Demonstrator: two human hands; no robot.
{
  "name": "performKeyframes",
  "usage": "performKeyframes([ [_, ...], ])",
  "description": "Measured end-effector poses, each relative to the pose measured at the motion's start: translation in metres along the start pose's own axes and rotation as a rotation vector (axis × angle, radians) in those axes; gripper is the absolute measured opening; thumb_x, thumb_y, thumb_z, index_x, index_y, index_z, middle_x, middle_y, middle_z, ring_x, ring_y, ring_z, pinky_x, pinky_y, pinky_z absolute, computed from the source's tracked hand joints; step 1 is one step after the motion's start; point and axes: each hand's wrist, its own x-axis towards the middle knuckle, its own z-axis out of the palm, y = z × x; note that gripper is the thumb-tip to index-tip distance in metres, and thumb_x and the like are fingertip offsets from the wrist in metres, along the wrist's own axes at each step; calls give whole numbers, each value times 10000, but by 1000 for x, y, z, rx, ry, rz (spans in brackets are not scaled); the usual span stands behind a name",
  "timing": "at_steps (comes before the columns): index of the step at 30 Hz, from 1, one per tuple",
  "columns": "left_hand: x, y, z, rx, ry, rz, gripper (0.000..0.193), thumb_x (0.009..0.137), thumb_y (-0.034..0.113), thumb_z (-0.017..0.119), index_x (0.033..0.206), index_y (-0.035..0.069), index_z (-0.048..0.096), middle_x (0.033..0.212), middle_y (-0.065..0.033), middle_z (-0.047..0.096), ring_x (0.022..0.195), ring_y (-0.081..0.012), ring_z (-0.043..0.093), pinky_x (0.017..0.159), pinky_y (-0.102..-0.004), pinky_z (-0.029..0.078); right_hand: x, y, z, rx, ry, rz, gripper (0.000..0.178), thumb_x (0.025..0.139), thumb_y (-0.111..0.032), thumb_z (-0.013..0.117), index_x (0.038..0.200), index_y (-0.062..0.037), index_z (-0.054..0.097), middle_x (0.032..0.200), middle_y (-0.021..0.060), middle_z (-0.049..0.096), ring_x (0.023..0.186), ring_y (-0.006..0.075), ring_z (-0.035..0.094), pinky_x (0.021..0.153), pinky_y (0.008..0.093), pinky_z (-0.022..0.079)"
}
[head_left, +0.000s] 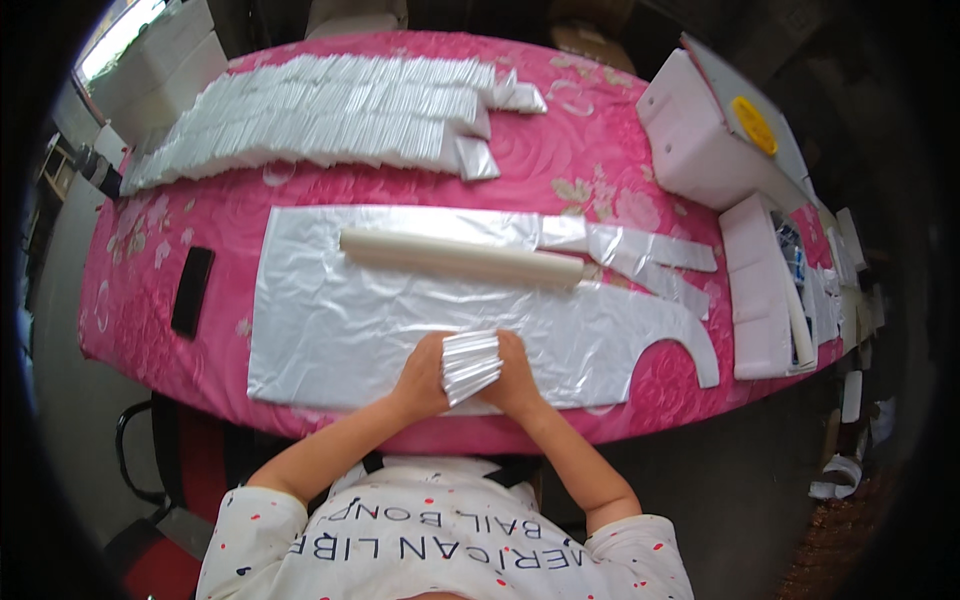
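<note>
left hand [424,376] and right hand [515,374] clamped on folded silver bundle [471,366], one at each side. bundle is over near part of silver sheet [320,345]; cannot tell if touching. pale tube [460,258] lies on sheet, beyond hands. dark letters across white shirt [430,500], upside down in view. yellow oval [755,125] at right, unclear if label.
</note>
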Motion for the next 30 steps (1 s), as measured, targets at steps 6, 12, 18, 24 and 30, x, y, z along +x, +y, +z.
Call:
performKeyframes([
  [6,4,-5,-13,-240,13,-313,423,693,58,669,1086,25,519,1009,-139,603,924,-273,594,811,-351,462,55,61,-79,523,-390,317,760,711,-446,721,1281,-24,448,1228,74,525,1180,213,456,964,350,364],
  [12,2,-17,-32,-387,-194,-482,443,696,22,653,1120,34,526,1058,-89,625,976,-179,603,846,-299,462,203,210,-119,441,203,618,369,913,-382,505,980,-30,596,823,20,589,716,101,530,610,247,428],
  [18,-12,-46,-42,-325,-268,-404,506,642,74,698,1121,45,540,1049,-76,635,947,-180,615,846,-294,464,327,334,-100,253,258,787,459,862,-472,534,867,-17,595,693,41,556,545,110,471,472,266,385],
  [24,8,-49,-51,-513,-200,-582,319,641,219,653,957,171,656,964,-12,667,890,-203,625,843,-344,458,393,317,-52,209,258,1018,578,808,-587,518,837,-14,589,678,61,544,524,143,437,452,279,345],
  [30,23,-49,-54,-530,-174,-602,295,650,223,648,938,168,671,954,-17,668,908,-229,618,862,-378,453,419,331,-54,280,216,967,512,783,-594,558,894,-101,639,738,9,589,571,130,459,481,284,353],
])
